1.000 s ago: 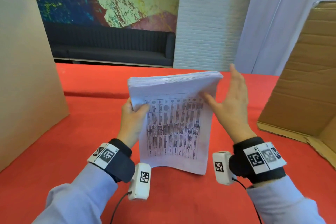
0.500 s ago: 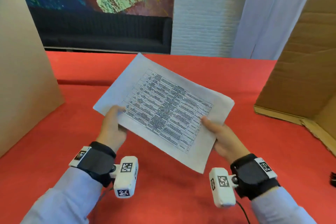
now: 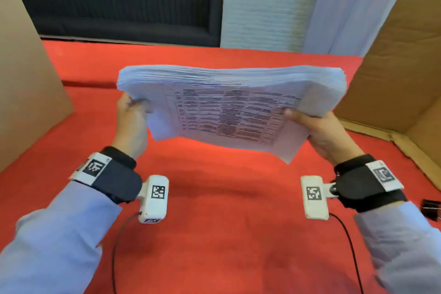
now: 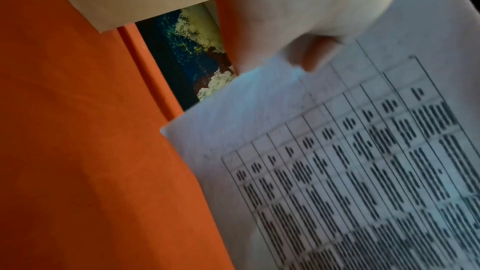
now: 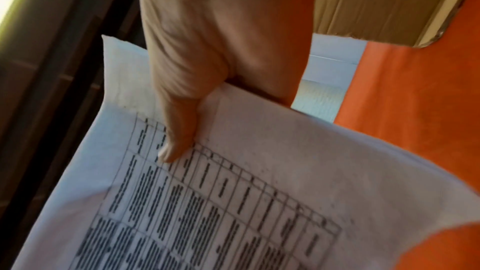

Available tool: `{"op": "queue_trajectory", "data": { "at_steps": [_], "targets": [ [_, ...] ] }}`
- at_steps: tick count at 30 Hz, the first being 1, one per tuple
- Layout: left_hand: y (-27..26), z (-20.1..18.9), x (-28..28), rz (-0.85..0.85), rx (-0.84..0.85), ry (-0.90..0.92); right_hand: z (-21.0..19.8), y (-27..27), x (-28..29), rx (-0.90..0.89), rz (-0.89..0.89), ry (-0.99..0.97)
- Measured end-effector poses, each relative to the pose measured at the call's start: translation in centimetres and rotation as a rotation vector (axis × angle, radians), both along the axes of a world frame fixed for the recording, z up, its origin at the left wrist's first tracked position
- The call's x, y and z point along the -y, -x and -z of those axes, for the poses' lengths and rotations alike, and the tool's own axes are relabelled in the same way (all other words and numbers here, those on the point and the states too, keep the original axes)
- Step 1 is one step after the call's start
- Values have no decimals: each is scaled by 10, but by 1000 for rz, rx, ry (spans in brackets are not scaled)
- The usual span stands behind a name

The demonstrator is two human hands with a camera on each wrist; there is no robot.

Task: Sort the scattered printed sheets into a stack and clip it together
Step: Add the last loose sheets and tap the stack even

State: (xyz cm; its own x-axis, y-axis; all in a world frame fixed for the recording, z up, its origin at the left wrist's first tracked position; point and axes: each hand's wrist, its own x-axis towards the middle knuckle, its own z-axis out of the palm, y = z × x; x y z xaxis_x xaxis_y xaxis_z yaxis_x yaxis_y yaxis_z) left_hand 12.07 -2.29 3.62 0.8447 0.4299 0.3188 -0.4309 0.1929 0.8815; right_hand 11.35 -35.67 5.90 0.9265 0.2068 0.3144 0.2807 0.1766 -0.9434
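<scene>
A thick stack of printed sheets (image 3: 229, 107) with a table of black text on top hangs in the air above the red table (image 3: 214, 234), its long side across my view and its far edge raised. My left hand (image 3: 132, 114) grips the stack's left end, thumb on top (image 4: 311, 56) over the sheets (image 4: 350, 161). My right hand (image 3: 315, 126) grips the right end, thumb pressed on the printed page (image 5: 176, 141), fingers hidden underneath the sheets (image 5: 259, 192). A black binder clip (image 3: 432, 209) lies on the table at the right edge, behind my right wrist.
A tall cardboard panel (image 3: 26, 83) stands at the left. An open cardboard box (image 3: 401, 59) stands at the right, its flap reaching the table. A dark sofa (image 3: 124, 14) and a white pillar (image 3: 267, 2) lie beyond the table's far edge.
The stack stood on end a second ago, with the right hand flat against its side. Both hands then turned it; now it is held landscape by both short ends, far edge tipped up.
</scene>
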Motion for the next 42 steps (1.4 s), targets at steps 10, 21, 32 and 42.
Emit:
{"op": "queue_trajectory", "data": {
  "at_steps": [10,21,32,42],
  "targets": [
    [12,23,27,-52,-214,-72,37,1,-4,-118,139,3],
    [11,61,1,35,-323,-130,62,19,8,-81,-34,320],
    [5,37,-2,726,-639,351,98,3,-4,-728,281,-241],
    [2,64,76,393,-650,351,125,19,-36,-930,235,-331]
  ]
}}
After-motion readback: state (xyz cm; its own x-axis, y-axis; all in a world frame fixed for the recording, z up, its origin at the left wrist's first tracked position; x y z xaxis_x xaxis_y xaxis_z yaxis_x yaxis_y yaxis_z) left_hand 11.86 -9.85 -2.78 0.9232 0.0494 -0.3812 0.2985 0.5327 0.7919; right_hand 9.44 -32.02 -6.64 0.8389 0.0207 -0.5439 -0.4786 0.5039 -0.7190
